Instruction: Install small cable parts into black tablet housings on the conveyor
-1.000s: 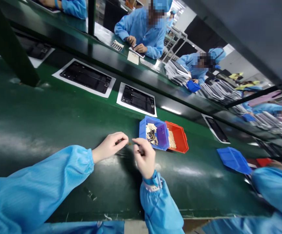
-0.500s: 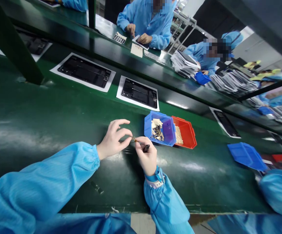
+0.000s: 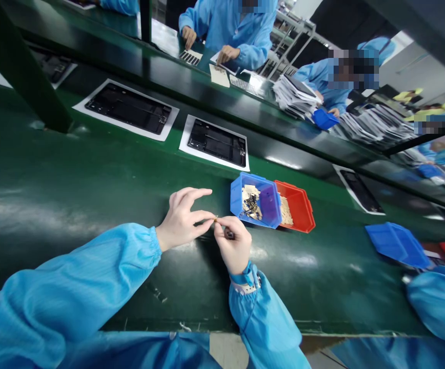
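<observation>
Above the green bench, my left hand [image 3: 182,220] pinches a tiny gold-brown part [image 3: 215,219] between thumb and index finger, its other fingers raised. My right hand [image 3: 235,243] meets it there, its thumb and index fingertip closed on the same part. A dark object [image 3: 229,234], too hidden to name, is tucked in the right hand's curled fingers. Just beyond the right hand stands a blue bin [image 3: 270,207] holding pale pieces and small black-and-gold parts. Against it sits a red bin [image 3: 303,210] with pale pieces.
Two dark device housings [image 3: 128,109] [image 3: 218,143] lie on white sheets behind the hands. Another housing [image 3: 361,190] lies at the right. A green post [image 3: 26,72] rises at left. A blue bin [image 3: 397,245] and a neighbour's sleeve [image 3: 441,302] are at right. Co-workers sit opposite.
My hands have come together, fingertips now meeting at the small part. The dark object in my right hand shows less. The view has shifted slightly; the co-worker opposite has moved a hand to a sheet.
</observation>
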Demonstrator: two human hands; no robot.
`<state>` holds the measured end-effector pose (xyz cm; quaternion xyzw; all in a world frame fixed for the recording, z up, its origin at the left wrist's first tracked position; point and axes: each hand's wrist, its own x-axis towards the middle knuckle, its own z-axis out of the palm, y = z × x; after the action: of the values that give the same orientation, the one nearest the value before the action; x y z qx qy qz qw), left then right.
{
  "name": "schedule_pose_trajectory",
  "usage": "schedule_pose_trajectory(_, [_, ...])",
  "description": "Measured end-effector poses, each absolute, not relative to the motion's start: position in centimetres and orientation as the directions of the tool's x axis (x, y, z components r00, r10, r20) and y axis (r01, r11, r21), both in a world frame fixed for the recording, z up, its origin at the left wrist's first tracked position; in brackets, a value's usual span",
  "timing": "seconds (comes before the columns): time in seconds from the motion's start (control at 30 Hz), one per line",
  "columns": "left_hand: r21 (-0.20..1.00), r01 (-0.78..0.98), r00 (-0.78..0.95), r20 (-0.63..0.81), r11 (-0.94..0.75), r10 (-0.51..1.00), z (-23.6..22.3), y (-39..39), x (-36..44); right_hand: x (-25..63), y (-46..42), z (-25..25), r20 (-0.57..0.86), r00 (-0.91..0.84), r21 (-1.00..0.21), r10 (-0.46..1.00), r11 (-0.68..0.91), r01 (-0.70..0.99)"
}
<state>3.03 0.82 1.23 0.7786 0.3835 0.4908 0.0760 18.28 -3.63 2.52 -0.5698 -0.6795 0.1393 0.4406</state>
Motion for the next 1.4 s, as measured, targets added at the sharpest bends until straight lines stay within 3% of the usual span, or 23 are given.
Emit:
schedule_pose_trajectory(0.3, [0.236,0.603,0.304,0.816,-0.762,0.492,1.5,0.9,2.6,18.3,-3.9,2.3,0.519,-0.019,-0.628,0.855,0.396,0.67])
schedule_pose_trajectory(0.5, [0.198,0.662,0.308,0.807,-0.723,0.503,2.4,0.2,3.3,18.8,-4.0,2.5,0.569,-0.078,-0.593,0.819,0.474,0.651])
schedule_pose_trajectory(0.6, [0.269,0.684,0.335,0.71,-0.678,0.619,3.7,-0.5,4.1,19.9,-4.1,3.0,0.581,-0.121,-0.563,0.805,0.505,0.655])
schedule_pose_trajectory(0.73, [0.541,0.678,0.23,0.487,-0.497,0.843,6.5,0.0,6.2,24.2,-4.3,3.4,0.672,-0.086,-0.502,0.736,0.538,0.677])
schedule_pose_trajectory(0.8, [0.621,0.662,0.16,0.431,-0.42,0.888,8.2,1.3,8.1,27.2,-4.3,3.3,0.735,0.008,-0.516,0.678,0.551,0.656])
schedule_pose_trajectory(0.9, [0.615,0.649,0.189,0.439,-0.447,0.878,10.3,3.8,12.8,31.3,-4.1,3.0,0.757,0.314,-0.639,0.573,0.55,0.537])
schedule_pose_trajectory(0.97, [0.58,0.64,0.264,0.449,-0.503,0.854,11.0,5.4,16.7,33.4,-3.7,2.9,0.689,0.545,-0.72,0.478,0.537,0.44])
schedule_pose_trajectory(1.03, [0.564,0.631,0.325,0.43,-0.532,0.842,10.9,6.6,20.5,34.6,-3.4,3.0,0.63,0.662,-0.756,0.407,0.515,0.404])
schedule_pose_trajectory(1.27, [0.579,0.545,0.487,0.37,-0.606,0.791,8.8,8.9,24.7,35.4,-3.1,3.0,0.565,0.719,-0.802,0.405,0.476,0.362])
schedule_pose_trajectory(1.33, [0.59,0.502,0.519,0.38,-0.633,0.766,9.1,8.1,23.1,35.3,-3.4,3.2,0.546,0.678,-0.819,0.491,0.484,0.308])
schedule_pose_trajectory(1.4, [0.573,0.447,0.59,0.389,-0.687,0.708,9.4,6.3,20.8,35.1,-3.9,3.4,0.505,0.522,-0.858,0.687,0.467,0.214])
